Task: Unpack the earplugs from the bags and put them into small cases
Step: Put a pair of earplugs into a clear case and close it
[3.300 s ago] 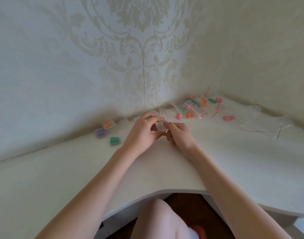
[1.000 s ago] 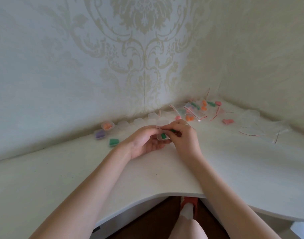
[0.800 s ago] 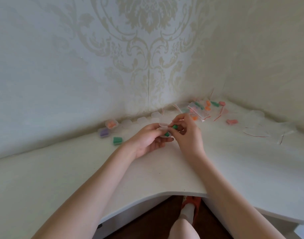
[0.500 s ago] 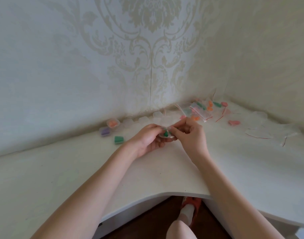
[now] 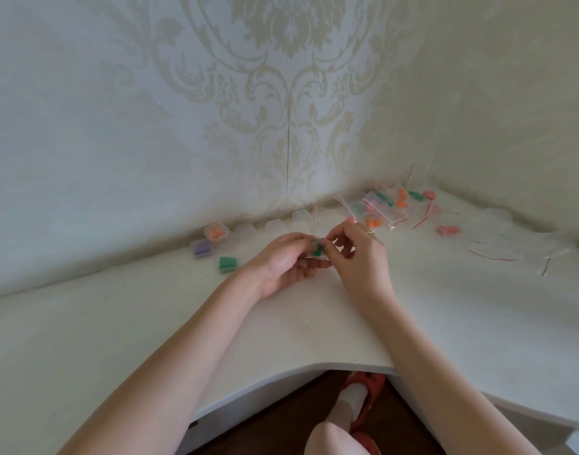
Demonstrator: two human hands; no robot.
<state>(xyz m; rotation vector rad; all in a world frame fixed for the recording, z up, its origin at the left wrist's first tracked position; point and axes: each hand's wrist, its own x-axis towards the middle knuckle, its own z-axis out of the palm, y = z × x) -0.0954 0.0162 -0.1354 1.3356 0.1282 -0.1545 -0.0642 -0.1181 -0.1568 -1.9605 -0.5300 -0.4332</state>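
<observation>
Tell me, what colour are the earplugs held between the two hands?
Green earplugs, seen in the head view.

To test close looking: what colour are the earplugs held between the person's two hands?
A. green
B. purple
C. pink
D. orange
A: the left hand and right hand meet around a small clear case holding green earplugs.
</observation>
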